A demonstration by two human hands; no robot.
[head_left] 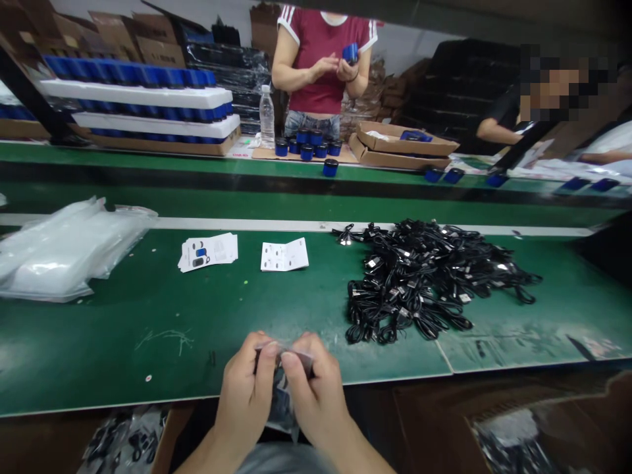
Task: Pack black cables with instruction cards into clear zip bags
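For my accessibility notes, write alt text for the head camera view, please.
The left hand and right hand pinch the top of a small clear plastic bag above a green workbench. Beyond lie a heap of black cables, printed cards and stacked clear bags; across the bench, a co-worker holds a blue cylinder.

Legible text: none, we find. Printed cards [208, 252] on the green bench [148, 342] and tags on the black cables [415, 276] carry print too small for us to read
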